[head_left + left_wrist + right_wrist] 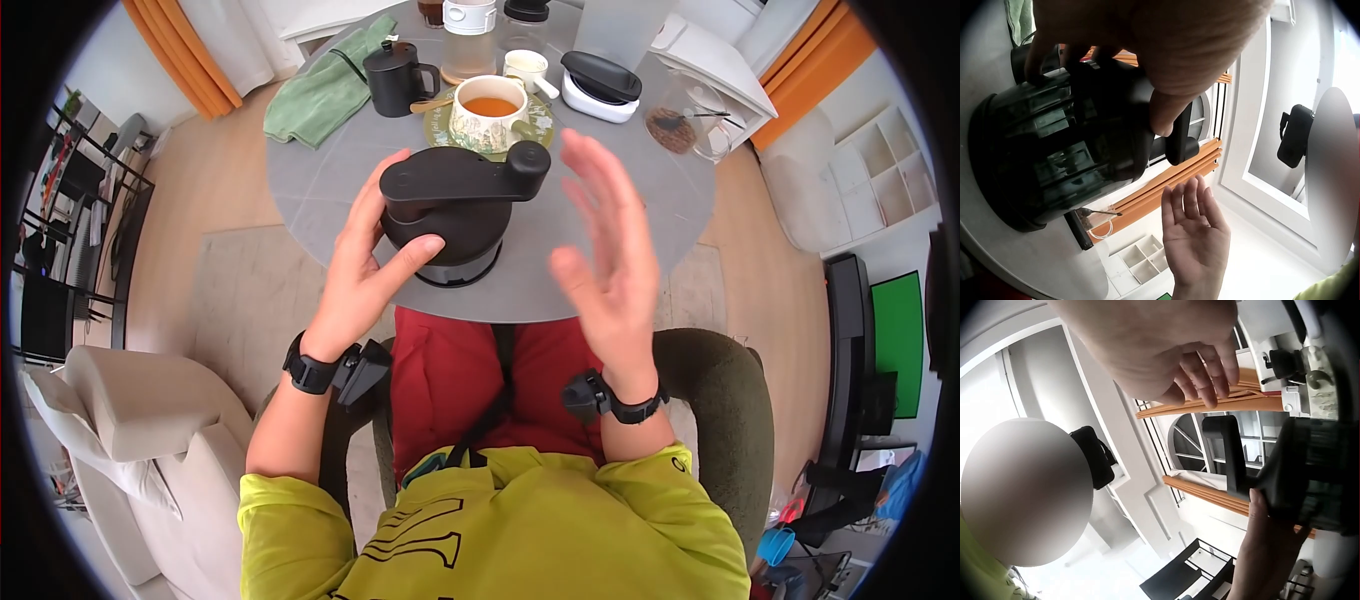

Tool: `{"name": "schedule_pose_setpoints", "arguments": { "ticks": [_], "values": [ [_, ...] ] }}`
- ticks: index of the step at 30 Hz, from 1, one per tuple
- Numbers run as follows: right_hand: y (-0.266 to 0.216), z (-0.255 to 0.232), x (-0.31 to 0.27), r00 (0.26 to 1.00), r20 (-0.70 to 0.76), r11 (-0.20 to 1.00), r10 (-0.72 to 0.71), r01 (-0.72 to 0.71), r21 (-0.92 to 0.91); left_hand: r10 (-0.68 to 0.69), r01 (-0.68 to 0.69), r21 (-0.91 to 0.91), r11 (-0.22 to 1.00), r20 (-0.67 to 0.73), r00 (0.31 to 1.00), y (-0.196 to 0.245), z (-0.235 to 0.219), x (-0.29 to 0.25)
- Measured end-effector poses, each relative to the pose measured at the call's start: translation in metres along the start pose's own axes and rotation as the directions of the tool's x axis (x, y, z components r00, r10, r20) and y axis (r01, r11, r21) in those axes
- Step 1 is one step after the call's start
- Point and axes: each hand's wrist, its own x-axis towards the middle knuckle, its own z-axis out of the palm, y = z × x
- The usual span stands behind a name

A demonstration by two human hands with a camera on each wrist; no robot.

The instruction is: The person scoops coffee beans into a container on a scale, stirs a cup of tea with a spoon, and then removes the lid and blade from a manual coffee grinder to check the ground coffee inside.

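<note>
A black hand-crank grinder [450, 225] stands upright near the front edge of the round grey table, its body dark and see-through with ribs in the left wrist view. My left hand [365, 260] grips its upper body from the left, thumb across the front and fingers round the far side. On top, the crank arm [440, 180] points right and ends in a round knob [527, 160]. To the right of that knob, my right hand [612, 260] is held up with fingers extended, apart from the grinder and holding nothing.
Behind the grinder is a cup of amber drink [490, 107] on a green patterned saucer [440, 125]. Farther back are a black lidded pot [395, 80], a green cloth [325, 100], a white device with a black top [600, 90] and a container of brown bits [668, 130].
</note>
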Motion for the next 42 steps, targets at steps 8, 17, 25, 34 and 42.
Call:
{"name": "schedule_pose_setpoints", "arguments": {
  "ticks": [8, 17, 25, 34, 42],
  "values": [
    [0.002, -0.017, -0.015, 0.997, 0.071, 0.999, 0.023, -0.025, 0.020, 0.002, -0.003, -0.026, 1.000, -0.003, 1.000, 0.001, 0.001, 0.000],
    [0.006, -0.028, -0.023, 0.964, 0.266, 0.999, 0.021, -0.029, 0.027, 0.020, -0.020, -0.023, 1.000, 0.003, 1.000, 0.000, 0.001, 0.000],
    [0.004, 0.013, -0.013, 0.997, 0.059, 0.998, -0.049, 0.047, 0.040, 0.022, -0.022, -0.025, 0.999, -0.003, 1.000, 0.000, 0.001, 0.000],
    [0.026, 0.002, -0.018, 0.983, 0.085, 0.986, 0.165, -0.166, 0.005, 0.019, -0.019, -0.012, 1.000, -0.004, 1.000, 0.000, 0.000, 0.000],
    [0.054, 0.029, -0.014, 0.942, 0.236, 0.964, 0.238, -0.199, -0.175, 0.006, -0.006, -0.050, 0.999, -0.005, 1.000, 0.001, 0.001, 0.000]
  ]
}}
